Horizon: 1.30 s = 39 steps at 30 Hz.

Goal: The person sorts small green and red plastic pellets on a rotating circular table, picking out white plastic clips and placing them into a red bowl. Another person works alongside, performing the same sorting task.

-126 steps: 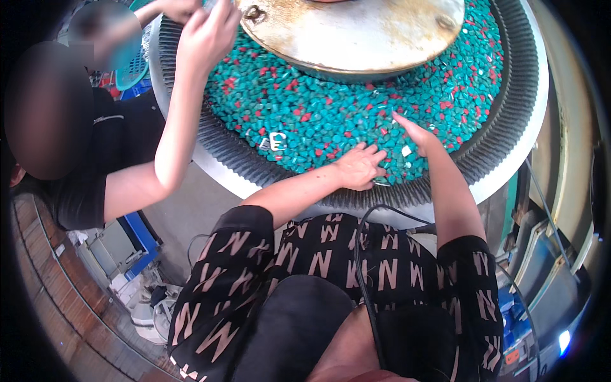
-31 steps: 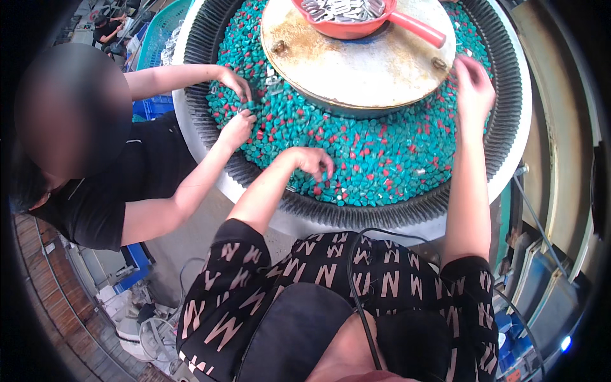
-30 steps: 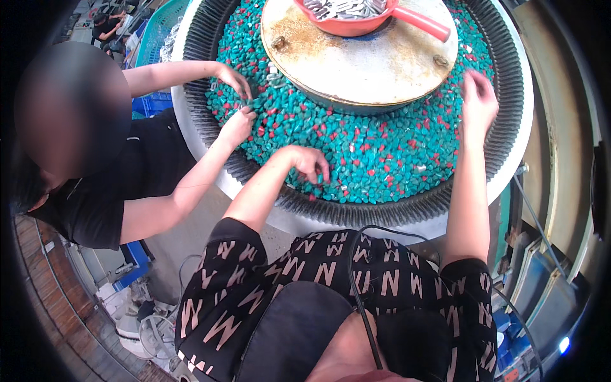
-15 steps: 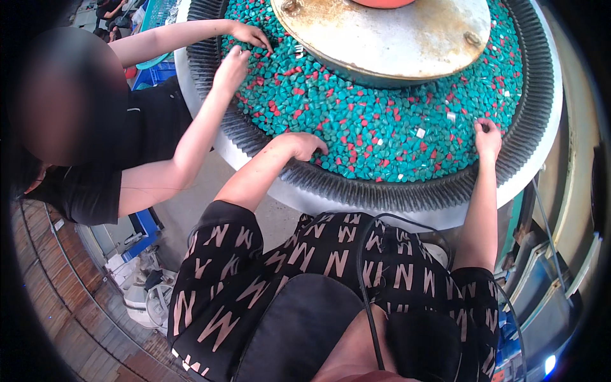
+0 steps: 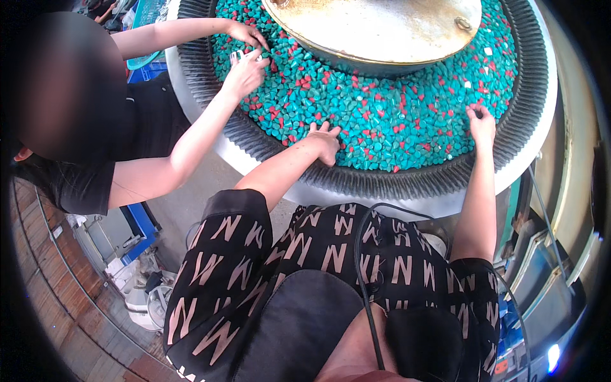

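Note:
A wide round tub holds a bed of small teal and red cone-shaped pieces [image 5: 407, 121], with a few white pieces [image 5: 468, 84] among them. My left hand [image 5: 326, 145] rests on the bed near the tub's front rim, fingers spread and touching the pieces. Over the bed's right side is my right hand [image 5: 482, 127], its fingers curled in toward the thumb. Whatever it may hold is too small to make out.
A black ribbed rim [image 5: 407, 184] edges the tub, and a stained metal dome [image 5: 375, 32] rises in its middle. At the left a co-worker in black reaches in with both hands; the nearer hand [image 5: 247, 73] has small white pieces at its fingers.
My left hand has moved slightly right and its fingers have spread. My right hand stays curled. White pieces have shifted toward the far right. The co-worker's nearer hand now has white pieces.

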Motion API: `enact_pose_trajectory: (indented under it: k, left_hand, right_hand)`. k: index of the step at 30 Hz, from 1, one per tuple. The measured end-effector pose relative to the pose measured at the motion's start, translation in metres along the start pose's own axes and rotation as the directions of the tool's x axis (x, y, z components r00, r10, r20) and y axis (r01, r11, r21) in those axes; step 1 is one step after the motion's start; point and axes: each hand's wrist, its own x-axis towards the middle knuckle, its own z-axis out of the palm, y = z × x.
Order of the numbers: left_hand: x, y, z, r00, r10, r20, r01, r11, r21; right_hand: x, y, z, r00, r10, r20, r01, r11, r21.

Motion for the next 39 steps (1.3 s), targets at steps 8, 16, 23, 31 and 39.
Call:
enact_pose_trajectory:
  k: [8, 16, 23, 31, 39]
  left_hand:
    - [-0.005, 0.006, -0.007, 0.992, 0.128, -0.002, -0.127, 0.987, 0.094]
    - [-0.009, 0.018, -0.014, 0.979, 0.201, -0.021, -0.198, 0.976, 0.088]
    - [-0.046, 0.014, -0.037, 0.879, 0.369, -0.302, -0.416, 0.903, -0.108]
    - [-0.160, 0.004, -0.212, -0.049, 0.265, -0.963, -0.334, 0.904, 0.266]
    - [-0.148, 0.002, -0.311, -0.316, 0.133, -0.939, -0.119, 0.977, 0.178]
  right_hand:
    - [0.013, 0.050, -0.027, 0.998, 0.004, -0.068, 0.000, 0.999, 0.048]
    - [0.011, 0.041, -0.032, 0.993, -0.015, -0.118, 0.036, 0.984, 0.175]
    - [0.016, 0.046, -0.039, 0.989, -0.019, -0.145, 0.058, 0.962, 0.266]
    - [0.037, 0.017, -0.066, 0.970, 0.040, -0.238, -0.011, 0.993, 0.120]
    - [0.115, 0.021, -0.045, 0.995, 0.027, -0.098, -0.028, 0.999, -0.018]
